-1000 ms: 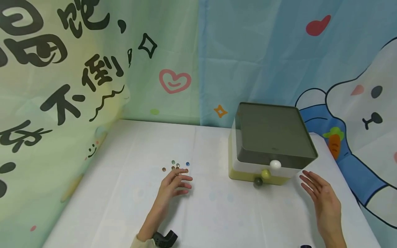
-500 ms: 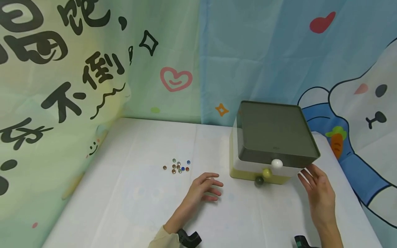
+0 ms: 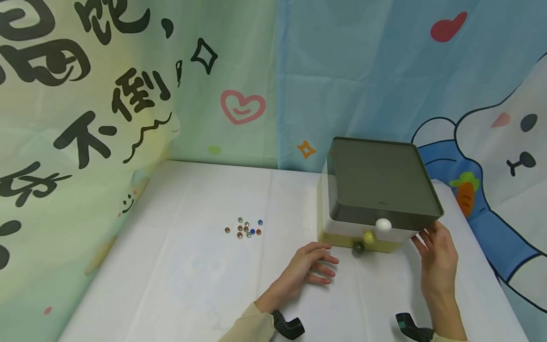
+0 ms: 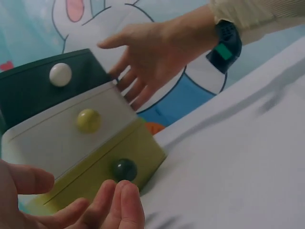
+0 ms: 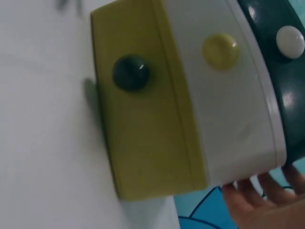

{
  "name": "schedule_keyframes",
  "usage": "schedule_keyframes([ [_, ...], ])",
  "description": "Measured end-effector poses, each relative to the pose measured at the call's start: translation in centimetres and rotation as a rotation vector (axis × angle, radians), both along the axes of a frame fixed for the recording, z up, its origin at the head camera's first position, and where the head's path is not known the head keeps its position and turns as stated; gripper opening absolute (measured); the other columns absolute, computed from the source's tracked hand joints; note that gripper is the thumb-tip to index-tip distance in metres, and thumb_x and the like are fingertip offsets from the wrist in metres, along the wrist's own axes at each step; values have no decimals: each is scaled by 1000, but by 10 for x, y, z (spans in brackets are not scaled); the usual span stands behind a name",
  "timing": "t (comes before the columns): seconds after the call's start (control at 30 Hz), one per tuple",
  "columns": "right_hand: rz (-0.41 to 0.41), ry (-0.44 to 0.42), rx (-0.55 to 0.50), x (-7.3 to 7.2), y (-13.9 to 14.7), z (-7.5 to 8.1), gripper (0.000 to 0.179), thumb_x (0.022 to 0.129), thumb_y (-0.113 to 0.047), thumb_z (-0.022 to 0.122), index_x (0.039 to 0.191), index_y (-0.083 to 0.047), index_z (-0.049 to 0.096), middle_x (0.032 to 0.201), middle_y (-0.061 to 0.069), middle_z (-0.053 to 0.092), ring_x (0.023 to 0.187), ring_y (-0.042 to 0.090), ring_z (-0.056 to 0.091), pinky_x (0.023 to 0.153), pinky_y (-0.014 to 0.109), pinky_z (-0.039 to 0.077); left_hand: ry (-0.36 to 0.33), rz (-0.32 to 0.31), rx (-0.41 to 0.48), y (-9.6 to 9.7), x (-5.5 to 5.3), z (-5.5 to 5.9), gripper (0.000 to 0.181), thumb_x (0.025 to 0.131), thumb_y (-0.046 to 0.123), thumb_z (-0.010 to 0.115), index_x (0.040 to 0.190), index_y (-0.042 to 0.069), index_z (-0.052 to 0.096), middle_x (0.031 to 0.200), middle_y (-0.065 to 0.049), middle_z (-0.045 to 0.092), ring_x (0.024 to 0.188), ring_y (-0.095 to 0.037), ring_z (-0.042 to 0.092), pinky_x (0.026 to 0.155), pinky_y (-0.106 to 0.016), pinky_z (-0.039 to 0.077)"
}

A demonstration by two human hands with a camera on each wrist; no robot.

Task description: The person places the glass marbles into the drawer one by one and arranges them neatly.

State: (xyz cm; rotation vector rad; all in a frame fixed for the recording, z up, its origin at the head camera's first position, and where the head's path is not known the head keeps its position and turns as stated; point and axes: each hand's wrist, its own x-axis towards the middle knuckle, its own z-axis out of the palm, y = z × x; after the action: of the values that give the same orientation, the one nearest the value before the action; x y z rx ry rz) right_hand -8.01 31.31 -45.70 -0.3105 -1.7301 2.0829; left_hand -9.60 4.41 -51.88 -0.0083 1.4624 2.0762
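Observation:
A three-tier drawer box [image 3: 382, 180] stands on the right side of the table, dark green on top, white in the middle and yellow-green below. Its front carries a white knob [image 3: 383, 225], a yellow knob [image 4: 88, 121] and a dark green knob [image 5: 131, 73]. My right hand [image 3: 440, 261] is at the box's right side, fingertips right at the wall by the upper tiers. In front of the lower left corner, my left hand [image 3: 301, 270] hovers with loosely bent, spread fingers and holds nothing. Both wrists wear a black device.
Several small glass beads [image 3: 246, 229], clear, brown, blue and red, lie scattered on the white tablecloth [image 3: 192, 285] left of the box. A printed curtain [image 3: 342, 71] hangs right behind the table's back edge.
My left hand has moved right, away from the beads and toward the front of the box. My right hand has come in closer to the box's right side. The box and beads stay put.

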Motion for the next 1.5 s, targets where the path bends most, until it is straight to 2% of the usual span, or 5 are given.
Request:
schedule_keyframes([
  [0.37,-94,-146,57,-7,-12,14,50,110,-50,39,149,-21,54,138,-5,55,128,14,53,97,17,48,-20,-78,38,25,-7,-5,43,106,29,57,138,1,58,118,-19,77,75,-11,72,71,-35,65],
  [0.6,-142,-250,82,-14,-15,16,46,109,-51,45,145,-25,51,135,-13,51,132,16,50,129,47,28,-54,-103,43,40,-12,-9,36,105,31,58,127,3,61,115,-17,78,73,-12,73,69,-36,65],
  [0.9,-117,-275,58,-13,-13,19,44,108,-54,46,141,-27,51,134,-14,51,132,14,49,130,48,26,-68,-116,16,49,-18,-13,39,105,37,60,125,4,64,110,-14,80,72,-13,72,65,-33,64],
  [1.23,-134,-316,83,-14,-14,30,55,108,-58,40,151,-24,45,133,-13,48,125,11,47,126,51,30,-80,-222,17,60,-23,-6,43,105,40,58,128,4,64,111,-17,79,72,-11,75,61,-27,61],
  [1.5,-147,-354,102,-17,-15,31,56,106,-61,41,149,-25,48,129,-15,48,126,12,46,126,50,31,-124,-184,28,74,-24,-9,40,107,38,57,126,4,65,114,-19,78,73,-10,75,62,-24,61],
])
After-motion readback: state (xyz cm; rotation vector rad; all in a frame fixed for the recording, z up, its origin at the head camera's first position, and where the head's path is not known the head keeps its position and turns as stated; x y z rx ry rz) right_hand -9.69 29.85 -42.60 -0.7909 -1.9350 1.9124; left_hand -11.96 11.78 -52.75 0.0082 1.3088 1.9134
